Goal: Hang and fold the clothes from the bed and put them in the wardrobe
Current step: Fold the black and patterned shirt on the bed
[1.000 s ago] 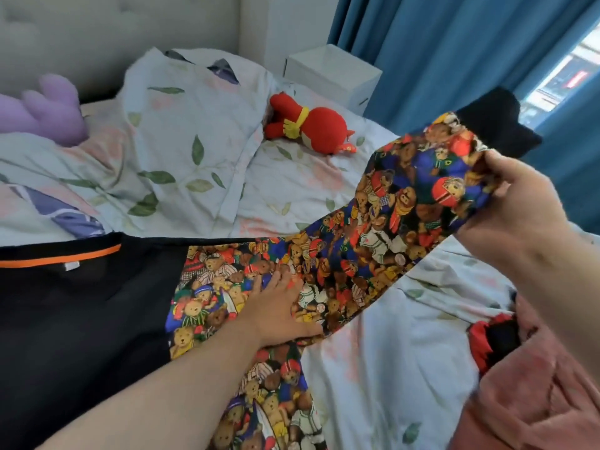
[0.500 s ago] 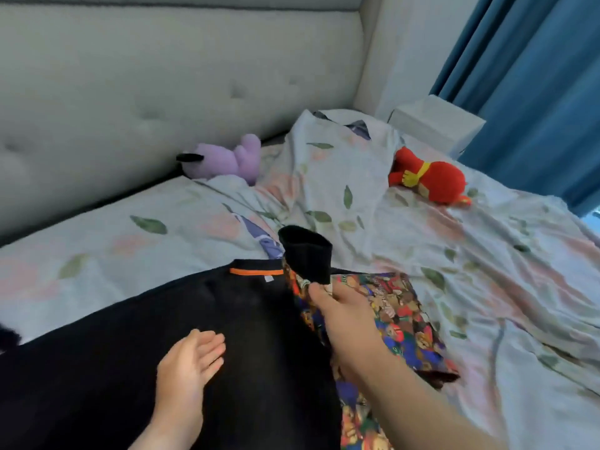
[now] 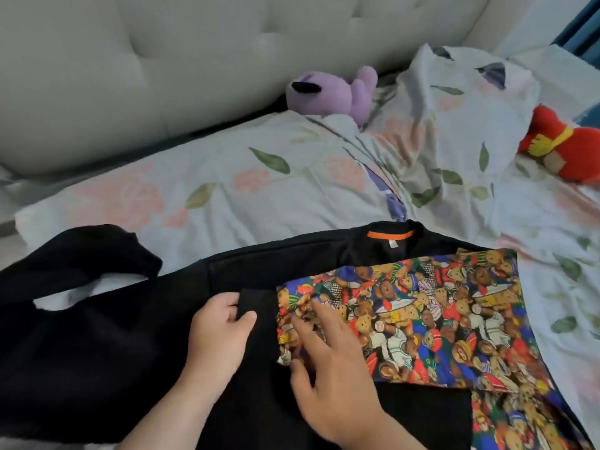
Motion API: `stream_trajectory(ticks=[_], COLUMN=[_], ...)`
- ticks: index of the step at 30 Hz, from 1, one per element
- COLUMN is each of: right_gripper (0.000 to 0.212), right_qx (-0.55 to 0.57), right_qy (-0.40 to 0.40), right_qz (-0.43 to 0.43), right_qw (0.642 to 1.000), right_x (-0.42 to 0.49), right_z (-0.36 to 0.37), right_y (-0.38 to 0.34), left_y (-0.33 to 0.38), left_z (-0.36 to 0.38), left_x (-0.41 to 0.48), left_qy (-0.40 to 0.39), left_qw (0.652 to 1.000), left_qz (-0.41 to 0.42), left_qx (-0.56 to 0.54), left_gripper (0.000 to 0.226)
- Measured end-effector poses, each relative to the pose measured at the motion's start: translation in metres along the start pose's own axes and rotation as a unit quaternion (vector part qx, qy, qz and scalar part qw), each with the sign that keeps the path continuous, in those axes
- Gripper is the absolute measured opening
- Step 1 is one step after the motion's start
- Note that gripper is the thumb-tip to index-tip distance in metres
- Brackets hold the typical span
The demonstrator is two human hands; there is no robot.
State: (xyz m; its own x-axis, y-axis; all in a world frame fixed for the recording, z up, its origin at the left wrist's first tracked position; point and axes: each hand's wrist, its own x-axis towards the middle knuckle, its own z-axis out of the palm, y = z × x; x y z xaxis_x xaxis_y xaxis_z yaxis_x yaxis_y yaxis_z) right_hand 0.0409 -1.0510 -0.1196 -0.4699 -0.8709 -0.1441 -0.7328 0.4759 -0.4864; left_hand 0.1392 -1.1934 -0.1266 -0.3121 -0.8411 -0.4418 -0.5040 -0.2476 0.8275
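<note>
Both forearms reach forward side by side, the left hand (image 3: pixel 220 329) with its thumb and fingers (image 3: pixel 227 303) curled in a pinch, the right hand (image 3: pixel 328 358) flat, palm down, fingers spread.

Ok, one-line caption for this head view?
Left hand pinches the black cuff while right hand flattens the bear-print sleeve on the bed.

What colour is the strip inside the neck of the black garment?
Orange: the strip sits inside the collar of the black garment, clearest in the head view.
</note>
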Motion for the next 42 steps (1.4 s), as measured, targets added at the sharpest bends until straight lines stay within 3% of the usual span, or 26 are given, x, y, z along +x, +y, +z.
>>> stream_trajectory(ticks=[2,4,7,11,13,15,19,23,26,27,29,31,32,35,36,39,42], right_gripper=[0.056,0.057,0.063,0.068,0.059,0.052,0.048,0.045,0.017,0.025,0.029,0.012,0.015,0.048,0.055,0.052,0.049], right_qx=[-0.047,-0.106,-0.158,-0.039,0.010,0.066,0.182,0.241,0.411,0.449,0.504,0.525,0.548,0.669,0.696,0.740,0.742], right_qy=[0.025,-0.009,-0.063,-0.019,0.046,0.048,-0.025,-0.071,-0.169,-0.186,-0.225,-0.238,-0.238,-0.240,-0.226,-0.133,-0.050], right_qz=[-0.043,-0.070,-0.031,0.070,0.052,-0.004,-0.101,-0.105,-0.007,0.020,0.072,0.091,0.091,0.100,0.092,0.082,0.140], right_qw=[0.998,0.992,0.985,0.997,0.998,0.997,0.978,0.962,0.896,0.874,0.830,0.812,0.797,0.697,0.675,0.654,0.653], right_x=[0.003,0.011,0.025,0.032,0.028,0.021,0.019,0.029,0.041,0.045,0.051,0.053,0.054,0.054,0.052,0.039,0.019], right_z=[0.009,0.025,0.047,0.055,0.058,0.065,0.074,0.058,0.024,0.016,0.004,-0.009,-0.019,-0.063,-0.079,-0.125,-0.150], right_y=[-0.001,-0.005,-0.015,-0.052,-0.081,-0.111,-0.171,-0.215,-0.236,-0.238,-0.233,-0.221,-0.212,-0.172,-0.155,-0.095,-0.026], left_y=[-0.007,-0.012,-0.024,-0.059,-0.078,-0.085,-0.074,-0.056,-0.046,-0.042,-0.037,-0.033,-0.032,-0.035,-0.036,-0.030,-0.027], left_z=[-0.008,-0.021,-0.052,-0.105,-0.139,-0.171,-0.203,-0.204,-0.194,-0.188,-0.171,-0.158,-0.153,-0.141,-0.135,-0.108,-0.069], left_x=[0.000,-0.006,-0.025,-0.060,-0.057,-0.044,-0.019,-0.032,-0.056,-0.066,-0.084,-0.102,-0.105,-0.103,-0.099,-0.093,-0.091], left_qy=[0.038,0.059,0.100,0.274,0.344,0.358,0.234,0.195,0.203,0.201,0.214,0.189,0.177,0.168,0.140,-0.012,-0.159], left_qw=[0.999,0.997,0.991,0.958,0.939,0.924,0.895,0.927,0.957,0.970,0.976,0.977,0.971,0.962,0.965,0.979,0.924], left_qz=[0.028,0.046,0.041,0.080,0.021,-0.070,-0.102,-0.126,-0.091,-0.074,-0.027,0.101,0.162,0.173,0.180,0.196,0.205], left_qx=[0.021,-0.014,-0.076,-0.009,-0.020,-0.116,-0.366,-0.296,-0.186,-0.112,-0.023,0.006,-0.004,-0.125,-0.133,0.054,0.281], left_gripper=[0.030,0.027,0.021,0.014,0.051,0.068,0.026,0.007,0.015,0.015,0.041,0.052,0.051,0.056,0.063,0.095,0.091])
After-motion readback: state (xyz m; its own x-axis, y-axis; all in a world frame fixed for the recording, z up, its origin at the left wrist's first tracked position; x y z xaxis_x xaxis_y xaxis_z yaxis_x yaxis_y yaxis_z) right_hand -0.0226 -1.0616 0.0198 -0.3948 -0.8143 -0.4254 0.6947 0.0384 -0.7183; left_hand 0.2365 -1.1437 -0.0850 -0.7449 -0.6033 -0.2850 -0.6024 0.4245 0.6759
